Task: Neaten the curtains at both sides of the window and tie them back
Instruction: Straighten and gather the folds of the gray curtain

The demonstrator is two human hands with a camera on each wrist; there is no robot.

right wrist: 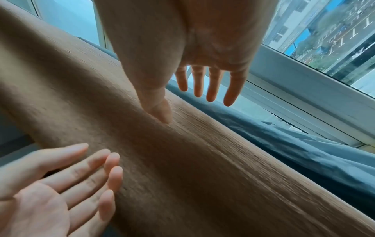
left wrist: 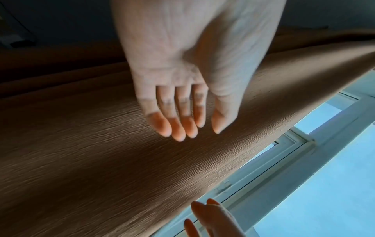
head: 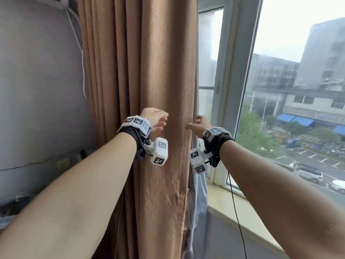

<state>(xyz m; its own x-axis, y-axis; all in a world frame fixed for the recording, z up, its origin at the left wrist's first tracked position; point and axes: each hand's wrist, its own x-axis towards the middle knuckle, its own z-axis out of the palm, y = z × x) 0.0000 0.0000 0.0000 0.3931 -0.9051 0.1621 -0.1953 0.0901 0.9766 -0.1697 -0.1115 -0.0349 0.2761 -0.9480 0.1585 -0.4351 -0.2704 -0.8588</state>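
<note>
A brown textured curtain (head: 164, 75) hangs gathered in folds beside the window (head: 280, 90). Behind its window-side edge hangs a grey-blue lining (head: 198, 193), also seen in the right wrist view as blue-grey cloth (right wrist: 284, 144). My left hand (head: 162, 120) is open at the left of the front fold, fingers straight and together (left wrist: 182, 126) close over the cloth (left wrist: 101, 160). I cannot tell whether they touch. My right hand (head: 194, 122) is open at the fold's right edge. Its thumb (right wrist: 162, 112) lies on the curtain (right wrist: 202, 176) and its fingers (right wrist: 213, 86) spread past the edge.
A white window frame (head: 229, 90) and a pale sill (head: 242, 208) lie to the right, with a street far below. A grey wall (head: 37, 90) stands to the left with a white cord (head: 82, 58) and wall sockets (head: 63, 163). A black cable (head: 235, 212) hangs from my right wrist.
</note>
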